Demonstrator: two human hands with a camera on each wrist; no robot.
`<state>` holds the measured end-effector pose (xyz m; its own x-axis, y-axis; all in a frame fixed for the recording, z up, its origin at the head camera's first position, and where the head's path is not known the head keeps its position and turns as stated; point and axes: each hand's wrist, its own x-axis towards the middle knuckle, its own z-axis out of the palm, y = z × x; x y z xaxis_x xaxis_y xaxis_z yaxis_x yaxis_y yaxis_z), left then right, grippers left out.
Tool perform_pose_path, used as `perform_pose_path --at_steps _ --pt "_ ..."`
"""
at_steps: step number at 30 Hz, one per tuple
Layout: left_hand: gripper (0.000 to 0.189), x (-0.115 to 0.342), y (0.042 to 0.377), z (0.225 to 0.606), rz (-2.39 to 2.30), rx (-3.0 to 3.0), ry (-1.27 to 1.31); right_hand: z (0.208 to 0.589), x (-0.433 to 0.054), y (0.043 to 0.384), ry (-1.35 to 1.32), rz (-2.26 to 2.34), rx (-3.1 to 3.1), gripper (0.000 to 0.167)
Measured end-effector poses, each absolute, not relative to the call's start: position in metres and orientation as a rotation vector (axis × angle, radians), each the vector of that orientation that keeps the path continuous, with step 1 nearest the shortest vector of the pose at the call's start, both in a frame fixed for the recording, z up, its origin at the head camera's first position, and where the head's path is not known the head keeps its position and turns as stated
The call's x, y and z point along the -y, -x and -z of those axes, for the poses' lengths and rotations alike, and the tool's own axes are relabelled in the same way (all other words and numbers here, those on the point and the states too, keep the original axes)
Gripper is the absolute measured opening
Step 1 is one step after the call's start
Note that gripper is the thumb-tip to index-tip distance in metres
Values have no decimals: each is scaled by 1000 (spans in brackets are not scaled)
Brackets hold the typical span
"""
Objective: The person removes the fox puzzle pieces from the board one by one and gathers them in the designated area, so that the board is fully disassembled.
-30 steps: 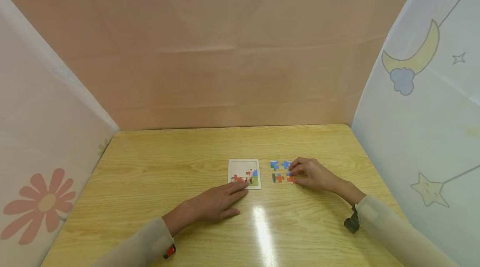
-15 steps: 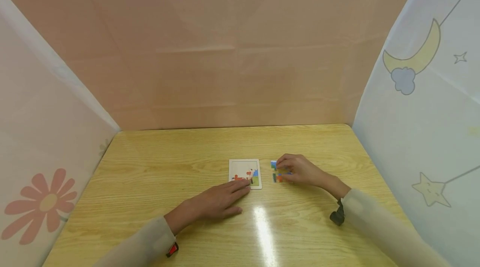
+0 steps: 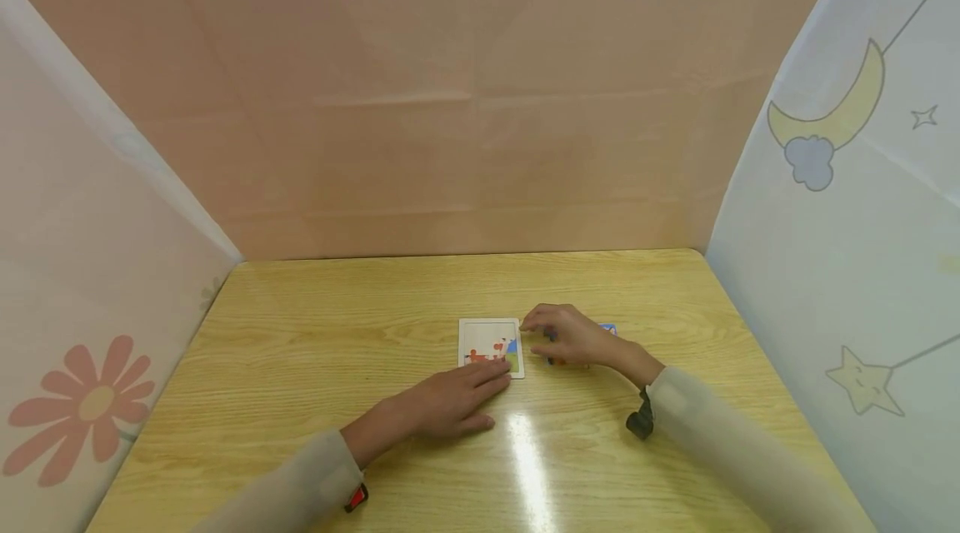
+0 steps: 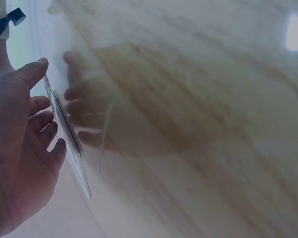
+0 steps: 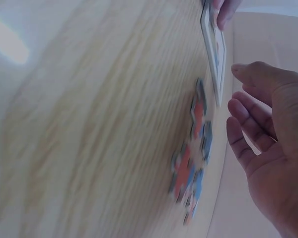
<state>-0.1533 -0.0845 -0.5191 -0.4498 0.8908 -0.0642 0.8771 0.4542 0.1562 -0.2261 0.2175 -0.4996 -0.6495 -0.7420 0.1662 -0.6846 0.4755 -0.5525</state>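
A small square puzzle tray with a pale rim lies flat on the table; part of a picture is fitted along its lower and right side. My left hand rests its outstretched fingertips over the tray's lower edge. To the right of the tray, my right hand hovers above loose puzzle pieces, hiding most of them in the head view. Its fingertips reach the tray's right edge. The right wrist view shows its thumb and loosely bent fingers apart, with nothing visible between them. Red and blue colours mark the pieces.
The wooden table has a bright light reflection in front of the tray. A plain peach cloth hangs behind it. Patterned pale cloths stand at the left side and right side.
My right hand has moved left across the loose pieces to the tray's right edge. The left hand has shifted slightly right, staying at the tray.
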Motion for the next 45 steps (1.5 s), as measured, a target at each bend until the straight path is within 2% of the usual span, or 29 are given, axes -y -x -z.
perform_pose_path --at_steps 18,45 --pt "70 82 151 521 -124 -2558 -1525 503 -190 236 1229 863 -2534 32" --pt "71 83 152 520 -151 -2528 -1512 510 -185 243 1265 872 -2469 26"
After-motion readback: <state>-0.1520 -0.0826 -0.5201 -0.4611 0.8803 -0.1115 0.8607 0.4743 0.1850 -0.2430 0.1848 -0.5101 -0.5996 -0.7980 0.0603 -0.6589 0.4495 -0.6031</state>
